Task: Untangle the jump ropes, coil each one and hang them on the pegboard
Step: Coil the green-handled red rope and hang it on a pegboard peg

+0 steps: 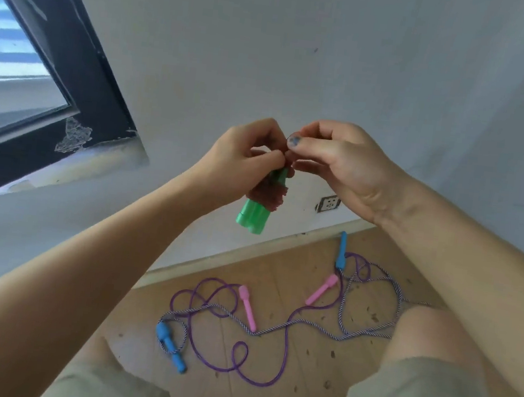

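So both hands are up by the wall: left hand (246, 154) and right hand (333, 160) pinching the top of a red rope wound around green handles (253, 217). Purple rope (236, 355) and striped rope (291, 327) lie tangled on the wooden floor (305, 379) below.

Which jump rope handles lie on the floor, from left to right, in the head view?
Blue handle → pink handle → second pink handle → second blue handle.
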